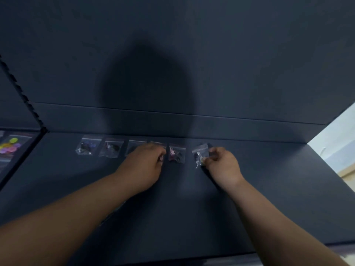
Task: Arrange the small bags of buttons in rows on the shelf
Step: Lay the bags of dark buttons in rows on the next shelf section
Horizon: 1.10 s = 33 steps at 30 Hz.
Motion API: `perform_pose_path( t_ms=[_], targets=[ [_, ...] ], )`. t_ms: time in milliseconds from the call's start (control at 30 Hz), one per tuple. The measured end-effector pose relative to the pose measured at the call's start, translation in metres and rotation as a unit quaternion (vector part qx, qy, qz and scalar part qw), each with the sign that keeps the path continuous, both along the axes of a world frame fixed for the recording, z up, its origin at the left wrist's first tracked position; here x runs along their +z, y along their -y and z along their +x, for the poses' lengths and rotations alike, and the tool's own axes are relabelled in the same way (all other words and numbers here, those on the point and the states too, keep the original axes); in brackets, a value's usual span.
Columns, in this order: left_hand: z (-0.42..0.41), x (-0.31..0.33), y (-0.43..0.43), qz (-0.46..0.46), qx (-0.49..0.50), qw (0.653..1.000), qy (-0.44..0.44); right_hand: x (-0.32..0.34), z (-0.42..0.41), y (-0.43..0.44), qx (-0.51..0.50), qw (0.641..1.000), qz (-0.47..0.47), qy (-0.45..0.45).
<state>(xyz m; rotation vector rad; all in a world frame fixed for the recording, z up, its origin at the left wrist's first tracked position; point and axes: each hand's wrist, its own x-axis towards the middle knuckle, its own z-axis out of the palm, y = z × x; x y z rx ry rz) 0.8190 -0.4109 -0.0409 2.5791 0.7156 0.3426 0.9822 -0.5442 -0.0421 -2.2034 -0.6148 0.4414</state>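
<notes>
Several small clear bags of buttons lie in a row along the back of the dark shelf (269, 189). The leftmost bag (87, 147) holds dark and blue buttons, and the second bag (111, 148) lies beside it. My left hand (144, 166) rests over the third bag (134, 147) and the fourth bag (158, 144), hiding most of both; its fingers are curled on the fourth. A bag with pink buttons (176, 153) lies just right of that hand. My right hand (222, 164) pinches a bag of pale buttons (200, 154) at the row's right end.
A dark back wall (172, 64) rises behind the row, with a low ledge along its base. On the left, a divider (21, 93) separates a neighbouring compartment holding a bag of bright yellow, pink and purple buttons (9, 147). The shelf ends at the right by a pale wall.
</notes>
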Motion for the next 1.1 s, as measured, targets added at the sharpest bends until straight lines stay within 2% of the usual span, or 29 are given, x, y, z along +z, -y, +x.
perform_pose_path(
  t_ms=[67, 100, 167, 233, 333, 567, 700, 833, 1100],
  targets=[
    [0.000, -0.004, 0.001, 0.061, -0.035, 0.996, -0.049, -0.001, -0.005, 0.003, 0.060, 0.972, -0.106, 0.200],
    [-0.001, -0.006, 0.002, 0.077, -0.046, 0.992, -0.084, -0.002, -0.008, 0.005, 0.086, 0.956, -0.115, 0.257],
    [-0.002, -0.008, 0.006, 0.084, -0.053, 0.982, -0.161, -0.008, -0.014, 0.007, 0.154, 0.935, -0.121, 0.296],
    [-0.003, -0.007, 0.010, 0.092, -0.055, 0.972, -0.207, -0.017, -0.017, 0.008, 0.218, 0.916, -0.166, 0.292],
    [-0.002, -0.008, 0.011, 0.103, -0.047, 0.970, -0.216, -0.026, -0.016, 0.009, 0.235, 0.907, -0.211, 0.280],
    [0.001, -0.007, 0.011, 0.100, -0.040, 0.973, -0.202, -0.020, -0.020, -0.003, 0.231, 0.907, -0.220, 0.275],
    [0.006, -0.008, 0.016, 0.131, -0.084, 0.973, -0.172, -0.019, -0.021, 0.003, 0.235, 0.903, -0.217, 0.285],
    [0.017, -0.012, 0.021, 0.131, -0.127, 0.964, -0.192, -0.022, -0.017, 0.006, 0.267, 0.895, -0.235, 0.268],
    [0.029, -0.016, 0.017, 0.128, -0.103, 0.964, -0.207, -0.023, -0.009, -0.004, 0.283, 0.891, -0.245, 0.259]
  ],
)
